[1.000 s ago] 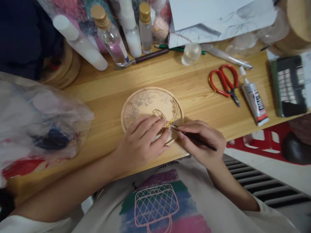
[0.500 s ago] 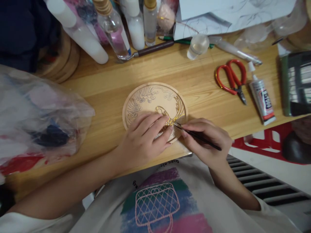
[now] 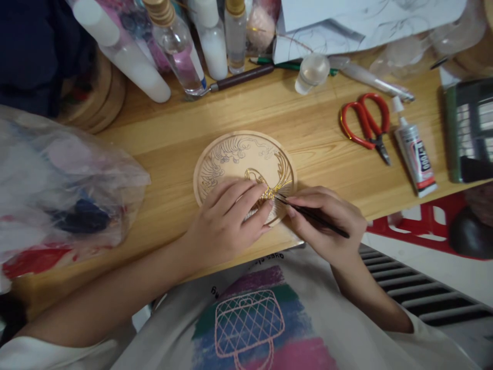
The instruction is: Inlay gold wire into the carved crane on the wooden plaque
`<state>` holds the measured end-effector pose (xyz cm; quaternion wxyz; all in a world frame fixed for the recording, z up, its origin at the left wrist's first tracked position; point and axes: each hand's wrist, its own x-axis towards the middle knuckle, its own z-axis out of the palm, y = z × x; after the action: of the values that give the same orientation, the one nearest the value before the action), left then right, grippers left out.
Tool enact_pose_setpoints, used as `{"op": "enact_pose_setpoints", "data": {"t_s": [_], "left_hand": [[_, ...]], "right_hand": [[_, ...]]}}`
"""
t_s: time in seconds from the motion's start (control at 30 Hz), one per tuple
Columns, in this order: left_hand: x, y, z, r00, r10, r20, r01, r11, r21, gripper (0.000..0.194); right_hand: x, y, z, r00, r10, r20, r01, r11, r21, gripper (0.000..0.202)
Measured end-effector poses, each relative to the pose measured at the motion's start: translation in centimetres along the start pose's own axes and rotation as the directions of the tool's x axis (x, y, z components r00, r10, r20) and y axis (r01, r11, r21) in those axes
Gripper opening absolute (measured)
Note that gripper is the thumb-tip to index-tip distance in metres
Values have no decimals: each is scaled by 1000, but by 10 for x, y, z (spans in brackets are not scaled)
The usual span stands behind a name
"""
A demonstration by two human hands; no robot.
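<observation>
A round wooden plaque (image 3: 259, 167) with a raised rim lies near the table's front edge. Dark line drawings cover its upper left, and gold wire (image 3: 284, 169) follows curved lines on its right and centre. My left hand (image 3: 229, 218) rests over the lower part of the plaque, fingers stretched out and hiding some of the design. In my right hand (image 3: 333, 218) are slim dark tweezers (image 3: 323, 221), held like a pen. Their tips touch or nearly touch the gold wire beside my left fingertips; whether they grip any wire is too small to tell.
Red-handled pliers (image 3: 366, 123) and a glue tube (image 3: 416, 156) lie to the right. Behind are a small clear cup (image 3: 311, 74), a dark-handled tool (image 3: 244, 77), bottles (image 3: 181, 56) and paper sheets (image 3: 331, 25). A plastic bag (image 3: 73, 180) sits on the left.
Almost nothing differs. The view has shifted very slightly, and both hands and the tweezers keep their places at the plaque.
</observation>
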<state>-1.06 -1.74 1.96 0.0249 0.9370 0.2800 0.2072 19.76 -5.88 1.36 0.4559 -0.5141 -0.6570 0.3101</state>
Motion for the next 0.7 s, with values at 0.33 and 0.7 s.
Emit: {"op": "enact_pose_setpoints", "data": {"t_s": [0.33,0.7], "left_hand": [[0,-1,-1,1000,-5,10,5,1000,-26,24],[-3,-4,1,1000,-16,-5,16,999,-39,26]], "right_hand": [[0,0,-1,1000,15,-3,-15,1000,-4,27],[-4,1,1,997,37,-73,-35,999,23,26]]}}
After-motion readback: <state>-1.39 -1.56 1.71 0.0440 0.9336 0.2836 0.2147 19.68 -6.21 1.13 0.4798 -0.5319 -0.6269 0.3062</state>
